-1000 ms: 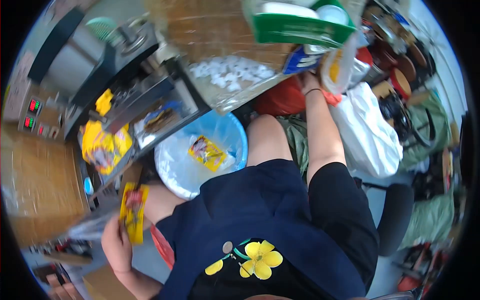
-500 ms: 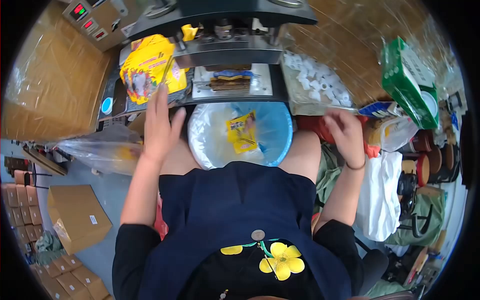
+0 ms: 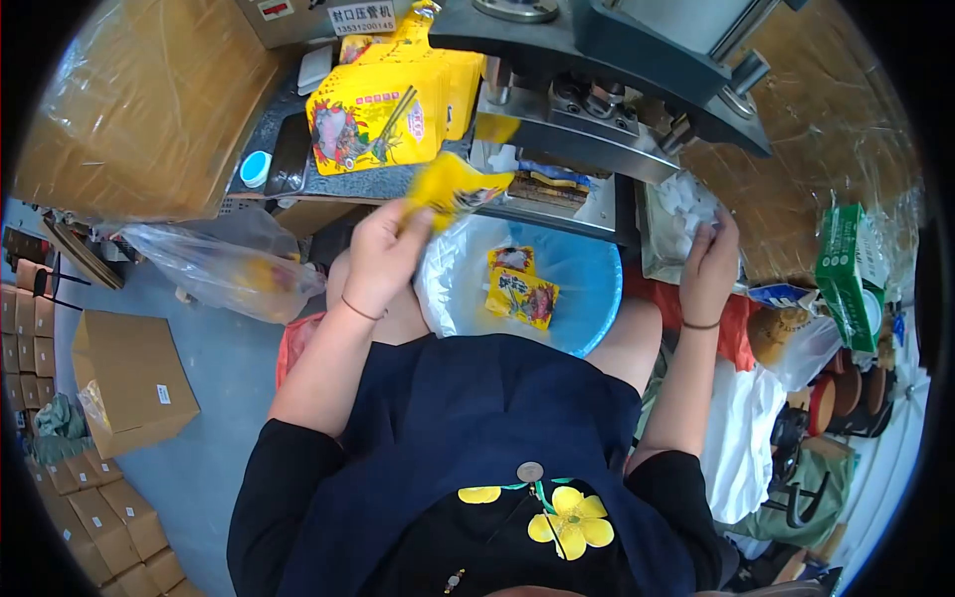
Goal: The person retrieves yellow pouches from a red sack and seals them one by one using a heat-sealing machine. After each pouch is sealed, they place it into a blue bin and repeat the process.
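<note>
My left hand is closed on the bottom edge of a yellow printed pouch, which is smeared by motion in front of the press. My right hand reaches into a tray of small white plastic pieces, its fingertips drawn together among them; what they pinch is hidden. A stack of the same yellow pouches lies left of the press. Between my knees stands a blue bin with a clear liner, and yellow pouches lie inside it.
A dark phone and a small blue-and-white cap lie at the bench's left. Large wrapped cartons flank the bench. A green box stands at far right. A clear plastic bag hangs below the bench.
My left hand, open before, now holds a yellow pouch. My right hand has moved forward into the tray of white pieces. Another pouch shows in the bin. The view has turned.
</note>
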Tool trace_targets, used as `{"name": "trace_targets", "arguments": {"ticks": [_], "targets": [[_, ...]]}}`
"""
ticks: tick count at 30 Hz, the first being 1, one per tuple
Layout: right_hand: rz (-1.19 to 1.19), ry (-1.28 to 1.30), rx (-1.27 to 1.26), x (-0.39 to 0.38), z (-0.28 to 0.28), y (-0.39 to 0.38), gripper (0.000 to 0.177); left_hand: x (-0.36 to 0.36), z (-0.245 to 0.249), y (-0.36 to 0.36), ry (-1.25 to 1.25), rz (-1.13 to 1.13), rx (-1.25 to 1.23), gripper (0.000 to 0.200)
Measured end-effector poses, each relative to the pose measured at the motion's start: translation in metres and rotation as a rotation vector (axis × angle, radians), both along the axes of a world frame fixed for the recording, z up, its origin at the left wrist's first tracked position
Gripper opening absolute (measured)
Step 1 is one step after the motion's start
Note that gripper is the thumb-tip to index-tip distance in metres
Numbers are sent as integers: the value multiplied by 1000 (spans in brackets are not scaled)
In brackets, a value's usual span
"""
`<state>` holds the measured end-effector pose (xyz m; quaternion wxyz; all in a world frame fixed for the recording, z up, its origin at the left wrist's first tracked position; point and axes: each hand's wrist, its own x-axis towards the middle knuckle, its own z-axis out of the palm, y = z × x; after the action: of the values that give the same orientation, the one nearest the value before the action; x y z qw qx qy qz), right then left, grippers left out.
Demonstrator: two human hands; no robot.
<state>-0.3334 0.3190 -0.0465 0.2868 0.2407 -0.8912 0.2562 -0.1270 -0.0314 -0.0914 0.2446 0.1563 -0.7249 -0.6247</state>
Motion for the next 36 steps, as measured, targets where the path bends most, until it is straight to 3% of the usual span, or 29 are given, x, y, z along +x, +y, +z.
{"name": "trace_targets", "arguments": {"ticks": [1, 2, 3, 4, 5, 8, 14, 15, 18, 20, 21, 24, 27, 30, 36], "targets": [[37, -46, -163, 16, 8, -8, 21, 5, 16, 12, -130, -121, 91, 12], [202, -203, -163, 34, 19, -19, 21, 3, 18, 30, -31, -204, 241, 12], [468, -262, -99, 49, 28, -32, 20, 4, 21, 43, -57, -257, 211, 14], [640, -485, -97, 61, 39, -43, 17, 4, 22, 52, -80, -315, 177, 15], [749, -540, -241, 69, 44, -55, 13, 4, 19, 57, -142, -378, 104, 16], [700, -677, -531, 80, 62, -83, 11, 4, 22, 83, -152, -456, 237, 16], [835, -366, 150, 47, 61, -71, 15, 8, 21, 100, -166, -704, 680, 32], [824, -590, 173, 50, 65, -68, 21, 8, 21, 102, -209, -745, 735, 31], [829, -379, 98, 42, 51, -61, 23, 7, 12, 105, -301, -788, 825, 31], [281, -174, 374, 24, 50, -36, 23, 3, 2, 101, -288, -780, 810, 33], [23, -242, 467, 13, 45, -22, 23, -2, 2, 97, -294, -721, 921, 37], [100, -431, 570, -29, 11, 14, 20, -24, 6, 77, -225, -629, 823, 38], [235, -445, 493, -41, 4, 14, 22, -53, 8, 60, -250, -593, 890, 35], [180, -493, 414, -37, 4, 11, 22, -67, 11, 53, -261, -589, 958, 35], [132, -339, 313, -26, -10, 13, 22, -65, 2, 58, -130, -587, 985, 35]]}}
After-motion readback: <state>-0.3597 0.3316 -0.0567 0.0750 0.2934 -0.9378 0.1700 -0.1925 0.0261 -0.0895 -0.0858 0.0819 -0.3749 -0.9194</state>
